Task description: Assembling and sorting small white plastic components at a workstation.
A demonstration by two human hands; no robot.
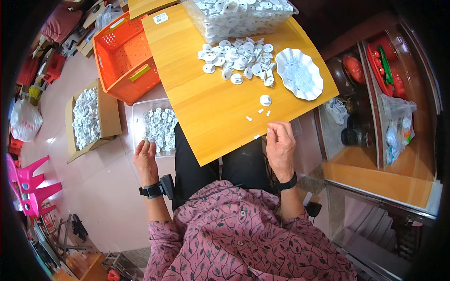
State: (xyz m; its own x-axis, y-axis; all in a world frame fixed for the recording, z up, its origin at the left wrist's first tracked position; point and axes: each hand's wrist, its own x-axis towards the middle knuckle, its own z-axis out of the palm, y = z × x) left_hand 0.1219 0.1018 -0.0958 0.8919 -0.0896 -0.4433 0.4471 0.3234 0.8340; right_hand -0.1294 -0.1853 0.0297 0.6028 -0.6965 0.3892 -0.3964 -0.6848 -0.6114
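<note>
My left hand (146,161) is over the near left rim of a clear plastic bin (137,122) of small white plastic parts (161,126), left of my knees. Its fingers are slightly apart with nothing visible in them. By the near right edge of the yellow wooden table (206,117), my right hand (281,143) has thumb and forefinger closed together; anything between them is too small to see. Just left of it lies a tiny white peg (257,137). Farther in are several more pegs (249,118) and one round white part (265,100).
A pile of round white parts (239,58) lies before a big clear tub (243,28) full of them. A wavy white dish (311,86) holds small translucent pieces. An orange crate (126,84) and a cardboard box (108,119) stand left; shelves (370,112) stand right.
</note>
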